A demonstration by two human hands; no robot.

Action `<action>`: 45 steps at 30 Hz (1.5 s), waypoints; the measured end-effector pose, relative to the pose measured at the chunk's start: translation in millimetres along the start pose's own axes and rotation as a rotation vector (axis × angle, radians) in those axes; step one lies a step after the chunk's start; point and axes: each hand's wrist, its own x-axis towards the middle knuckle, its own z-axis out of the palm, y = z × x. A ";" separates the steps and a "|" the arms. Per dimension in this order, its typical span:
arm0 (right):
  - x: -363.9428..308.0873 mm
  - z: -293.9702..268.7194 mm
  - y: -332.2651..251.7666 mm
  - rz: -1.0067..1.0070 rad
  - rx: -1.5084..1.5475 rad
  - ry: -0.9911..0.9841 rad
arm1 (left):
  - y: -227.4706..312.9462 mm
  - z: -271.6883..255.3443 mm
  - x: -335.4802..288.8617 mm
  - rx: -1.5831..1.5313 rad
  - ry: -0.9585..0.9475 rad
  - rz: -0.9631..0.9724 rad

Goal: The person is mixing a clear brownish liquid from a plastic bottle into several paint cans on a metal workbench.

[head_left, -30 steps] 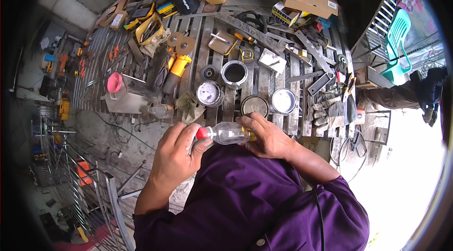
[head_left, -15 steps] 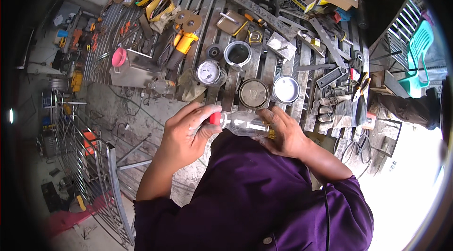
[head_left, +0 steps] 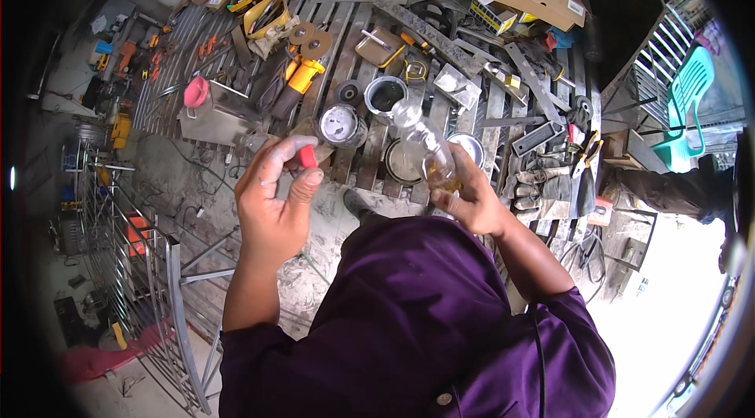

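red cap [head_left: 307, 156] now off bottle [head_left: 425, 144]

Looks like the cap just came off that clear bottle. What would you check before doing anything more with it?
1. Red cap off the bottle: ok, pinched in the left hand, apart from the neck.
2. Clear bottle firmly held: ok, the right hand wraps its base.
3. Bottle attitude: not ok if upright is wanted; the open neck tilts away over the bench.
4. Liquid level: cannot tell; some yellowish liquid shows at the base.
5. Round tin below the bottle: cannot tell if empty.
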 end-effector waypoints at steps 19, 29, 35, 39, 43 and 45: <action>86.4 -47.1 -79.7 -0.529 0.017 0.158 | -38.4 -14.3 -18.0 -0.003 -0.099 -0.009; 99.0 -75.0 -10.9 -0.157 -1.078 0.365 | -55.7 -36.3 -22.2 0.022 -0.044 -0.027; 107.1 -91.2 29.4 -0.146 -1.324 0.261 | -67.0 -43.7 -30.1 0.056 0.007 -0.008; 111.1 -97.6 38.3 -0.043 -1.334 0.229 | -73.9 -46.5 -34.3 0.056 0.026 -0.026; 113.7 -108.2 52.9 -0.075 -1.427 0.220 | -75.1 -47.2 -34.9 0.060 0.026 -0.037; 115.9 -114.5 57.1 -0.199 -1.553 0.176 | -76.2 -46.5 -35.2 0.055 0.033 -0.037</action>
